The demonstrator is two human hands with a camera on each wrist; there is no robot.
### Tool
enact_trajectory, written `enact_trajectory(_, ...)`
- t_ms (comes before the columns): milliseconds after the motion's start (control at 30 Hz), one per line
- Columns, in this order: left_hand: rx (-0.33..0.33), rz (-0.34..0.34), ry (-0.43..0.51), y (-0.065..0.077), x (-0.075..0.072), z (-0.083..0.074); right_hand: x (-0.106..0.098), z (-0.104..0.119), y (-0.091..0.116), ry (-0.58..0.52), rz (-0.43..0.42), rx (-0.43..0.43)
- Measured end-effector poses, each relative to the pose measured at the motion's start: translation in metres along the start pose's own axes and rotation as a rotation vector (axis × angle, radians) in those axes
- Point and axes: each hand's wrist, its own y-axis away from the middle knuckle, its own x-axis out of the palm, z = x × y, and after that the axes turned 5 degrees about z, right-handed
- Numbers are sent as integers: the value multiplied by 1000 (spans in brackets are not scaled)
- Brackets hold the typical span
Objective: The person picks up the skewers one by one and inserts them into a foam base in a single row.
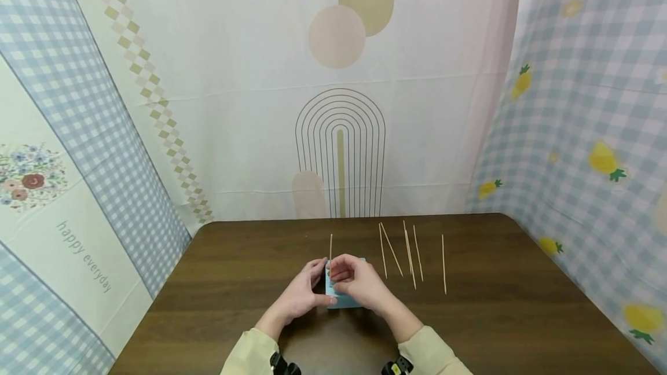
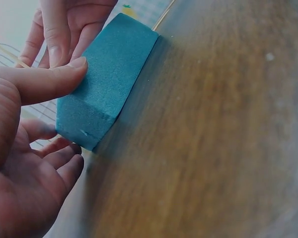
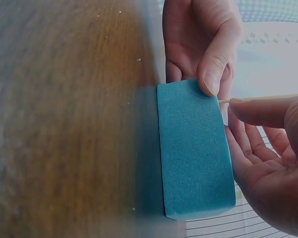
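A blue foam-like block (image 1: 344, 301) stands on the table in front of me. My left hand (image 1: 301, 294) holds its left end, the thumb against the near face and the fingers at the far side. A thin wooden stick (image 1: 330, 246) rises upright from the top near that end. In the right wrist view the lower end of the stick (image 3: 283, 97) meets the block's top edge. My right hand (image 1: 363, 283) pinches the stick low down, just above the block. Its fingers partly cover the block's top, so part of that surface is hidden.
Several loose wooden sticks (image 1: 409, 253) lie on the brown table (image 1: 234, 282) to the right of the block, with one stick (image 1: 444, 265) farther right. Patterned cloths (image 1: 250, 132) hang behind the table and along both sides. Small pale crumbs (image 3: 138, 60) dot the tabletop.
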Motion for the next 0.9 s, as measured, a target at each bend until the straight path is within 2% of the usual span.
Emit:
enact_trajectory(600, -20, 36, 29, 0, 1, 3, -13, -3, 2, -33, 20, 18)
enact_trajectory(900, -47, 36, -20, -2, -2, 3, -28, -8, 5, 33, 25, 44)
